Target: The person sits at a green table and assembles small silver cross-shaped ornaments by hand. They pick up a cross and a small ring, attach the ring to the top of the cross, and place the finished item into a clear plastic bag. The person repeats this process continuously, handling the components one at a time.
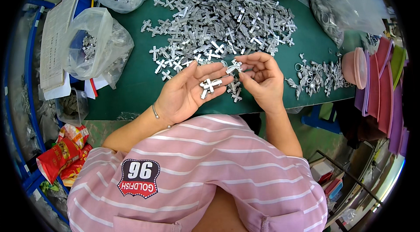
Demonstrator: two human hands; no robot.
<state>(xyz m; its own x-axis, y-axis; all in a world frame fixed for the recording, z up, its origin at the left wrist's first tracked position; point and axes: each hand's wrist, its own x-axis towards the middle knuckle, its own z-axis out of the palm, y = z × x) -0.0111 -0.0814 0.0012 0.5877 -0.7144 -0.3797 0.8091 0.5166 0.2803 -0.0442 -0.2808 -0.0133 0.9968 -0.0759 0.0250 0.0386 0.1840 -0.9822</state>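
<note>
My left hand (186,92) is palm up with its fingers stretched out, and a few silver cross pendants (210,86) rest on them. Between thumb and fingertips, my right hand (262,79) pinches another silver cross pendant (234,66), close to the left fingertips. Just beneath, a few more crosses (236,91) lie on the green tabletop (131,100), partly hidden by the left hand. Beyond both hands spreads a large heap of silver cross pendants (227,17).
A smaller pile of silver metal pieces (317,76) lies at the right, beside pink bowls (353,68). Plastic bags of parts (98,43) stand at the left, another bag (345,6) at the far right. Papers (57,43) and red packets (65,153) are at the left edge.
</note>
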